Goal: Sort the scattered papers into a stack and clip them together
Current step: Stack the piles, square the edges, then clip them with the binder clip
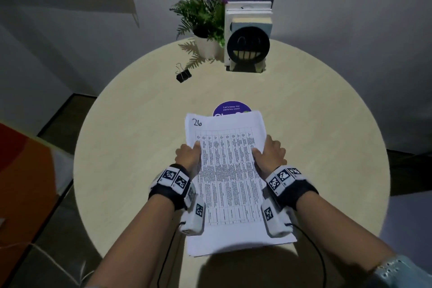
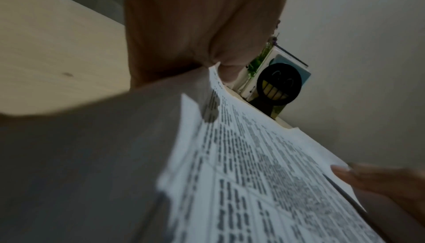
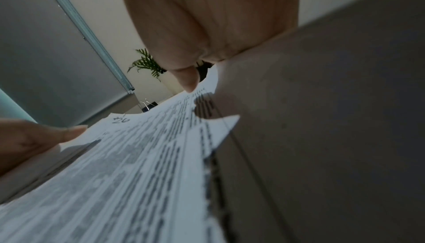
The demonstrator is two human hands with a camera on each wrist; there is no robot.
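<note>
A stack of printed papers, the top sheet marked "26", is held over the round table, its near end past the table's front edge. My left hand grips the stack's left edge, thumb on top. My right hand grips the right edge the same way. In the left wrist view the papers run under my left thumb. In the right wrist view the papers sit under my right thumb. A black binder clip lies alone at the table's far left.
A potted plant with purple flowers and a row of books behind a black smiley bookend stand at the table's far edge. A purple round sticker shows beyond the papers. An orange seat is at the left.
</note>
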